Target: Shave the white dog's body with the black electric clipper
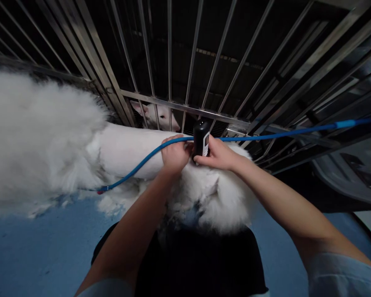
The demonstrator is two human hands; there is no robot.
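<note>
Smooth, glossy black plastic on the clipper [200, 136]; bare, shiny metal on the cage bars [170, 49]; matt cord for the leash [266, 136]; fluffy fur beside smooth-shorn skin on the dog [126, 150].

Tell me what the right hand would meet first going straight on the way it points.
Most likely the left hand, just past the black clipper that the right hand holds, though depth is hard to judge here.

The clipper [200, 138] in the right hand [218, 154] is black marked with white, the dog [123, 154] beneath both hands white with pale pinkish skin [142, 144], the leash [142, 162] over the left hand [175, 154] blue.
</note>
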